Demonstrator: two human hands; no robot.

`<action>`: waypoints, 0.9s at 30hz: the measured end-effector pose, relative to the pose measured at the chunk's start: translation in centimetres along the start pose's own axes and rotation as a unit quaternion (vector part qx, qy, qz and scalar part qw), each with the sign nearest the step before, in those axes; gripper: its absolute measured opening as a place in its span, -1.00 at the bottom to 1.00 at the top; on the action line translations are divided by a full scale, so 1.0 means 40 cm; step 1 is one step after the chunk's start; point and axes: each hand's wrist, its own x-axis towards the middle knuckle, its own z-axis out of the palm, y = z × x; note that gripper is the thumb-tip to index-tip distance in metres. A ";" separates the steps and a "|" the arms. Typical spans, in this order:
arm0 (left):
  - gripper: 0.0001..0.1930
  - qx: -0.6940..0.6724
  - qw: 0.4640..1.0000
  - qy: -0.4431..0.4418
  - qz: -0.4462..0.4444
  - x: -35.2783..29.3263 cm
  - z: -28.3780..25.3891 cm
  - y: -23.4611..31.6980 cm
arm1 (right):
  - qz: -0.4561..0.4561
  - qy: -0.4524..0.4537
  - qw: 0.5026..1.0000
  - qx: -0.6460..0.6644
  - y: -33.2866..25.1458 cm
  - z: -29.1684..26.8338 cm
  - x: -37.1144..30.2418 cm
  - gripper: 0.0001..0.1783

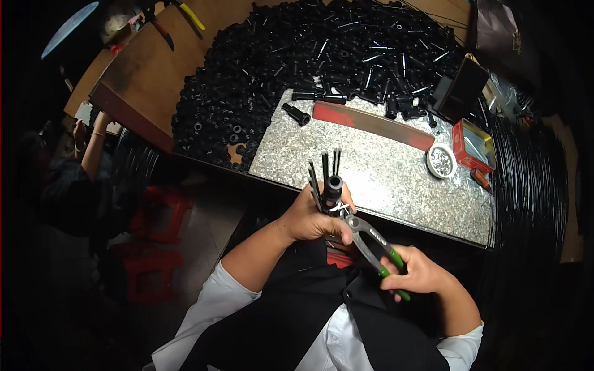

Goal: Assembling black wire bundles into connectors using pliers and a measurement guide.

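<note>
1. Left hand [309, 217] is closed around a bundle of thin black rods [323, 176] with a black cylindrical plastic sleeve [334, 185] at its top, held upright over the near edge of the desk [371, 179].
2. Right hand [416, 272] is closed on the green handles of grey metal pliers [365, 238]; the pliers' nose meets the bundle just below the sleeve, at a small white tie.
3. Beyond the hands, on the speckled grey desk, lies a long red flat bar [371, 123].
4. Right of the bar: a round white tin [441, 162] and a red box [471, 145].
5. Farther out, a large heap of black plastic sleeves [278, 55] covers the desk.
6. Far left of the hands, another person's arm [93, 145] shows.
</note>
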 end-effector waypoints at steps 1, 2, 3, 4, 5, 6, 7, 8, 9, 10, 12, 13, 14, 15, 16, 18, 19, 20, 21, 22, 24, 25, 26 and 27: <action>-0.60 0.031 0.999 0.026 0.016 0.003 -0.003 -0.002 | -0.168 0.102 0.954 -0.226 0.019 -0.002 0.016 -0.52; -0.60 0.062 0.996 0.051 0.032 0.007 -0.002 0.000 | -0.148 0.173 0.934 -0.276 0.000 0.011 0.003 -0.46; -0.33 0.060 0.994 0.087 0.012 0.010 0.011 0.007 | -0.221 0.264 0.855 -0.388 0.015 0.014 0.014 -0.44; -0.33 0.060 0.995 0.084 0.011 0.010 0.012 0.003 | -0.286 0.346 0.749 -0.488 0.034 0.016 0.026 -0.42; -0.32 0.041 0.995 0.087 0.016 0.010 0.012 -0.006 | -0.242 0.370 0.734 -0.516 0.041 0.010 0.026 -0.35; -0.30 0.022 0.996 0.089 0.019 0.011 0.009 -0.018 | -0.269 0.391 0.710 -0.520 0.036 0.001 0.028 -0.37; -0.25 0.016 0.998 0.065 0.015 0.013 -0.001 -0.024 | -0.294 0.343 0.760 -0.468 0.052 -0.008 0.031 -0.41; -0.25 0.025 0.998 0.062 -0.008 0.011 -0.005 -0.013 | -0.316 0.292 0.804 -0.411 0.055 -0.013 0.034 -0.43; -0.24 0.062 0.997 0.045 0.020 0.018 -0.008 -0.019 | -0.198 0.150 0.928 -0.278 0.041 -0.025 0.014 -0.49; -0.23 0.100 0.993 0.028 0.048 0.020 -0.014 -0.022 | -0.069 -0.002 0.990 -0.125 0.002 -0.029 -0.009 -0.53; -0.22 0.129 0.988 0.018 0.082 0.026 -0.015 -0.030 | -0.010 -0.065 0.998 -0.018 -0.020 -0.050 -0.019 -0.45; -0.21 0.158 0.980 0.010 0.119 0.030 -0.011 -0.031 | -0.069 -0.013 0.989 -0.130 -0.023 -0.064 -0.019 -0.45; -0.21 0.139 0.988 0.018 0.069 0.031 -0.007 -0.031 | -0.125 0.040 0.962 -0.239 -0.022 -0.071 -0.021 -0.44; -0.20 0.165 0.980 0.023 0.112 0.034 -0.006 -0.040 | -0.195 0.106 0.932 -0.286 -0.021 -0.061 -0.023 -0.50; -0.18 0.191 0.969 0.028 0.156 0.037 -0.007 -0.048 | -0.195 0.108 0.932 -0.285 -0.026 -0.055 -0.022 -0.50; -0.15 0.159 0.980 0.057 0.108 0.027 -0.001 -0.046 | -0.192 0.217 0.871 -0.397 -0.049 -0.043 -0.023 -0.62; -0.12 0.127 0.986 0.090 0.060 0.023 0.005 -0.044 | -0.121 0.206 0.884 -0.402 -0.076 -0.035 -0.021 -0.68; -0.12 0.128 0.986 0.090 0.059 0.022 0.008 -0.043 | -0.122 0.206 0.884 -0.401 -0.072 -0.034 -0.015 -0.68; -0.08 0.110 0.988 0.099 0.043 0.022 0.012 -0.044 | -0.119 0.205 0.889 -0.391 -0.062 -0.034 -0.005 -0.68; -0.04 0.090 0.990 0.108 0.028 0.021 0.015 -0.041 | -0.114 0.206 0.894 -0.382 -0.050 -0.029 0.003 -0.68; -0.01 0.064 0.993 0.102 -0.006 0.018 0.014 -0.039 | -0.151 0.228 0.887 -0.372 -0.025 -0.022 0.015 -0.68; -0.01 0.076 0.990 0.114 0.018 0.019 0.013 -0.046 | -0.148 0.230 0.888 -0.368 -0.024 -0.021 0.016 -0.68; -0.01 0.088 0.987 0.126 0.042 0.022 0.013 -0.047 | -0.145 0.233 0.890 -0.365 -0.021 -0.020 0.017 -0.69; -0.01 0.094 0.988 0.119 0.041 0.023 0.012 -0.041 | -0.145 0.234 0.890 -0.364 -0.013 -0.022 0.019 -0.69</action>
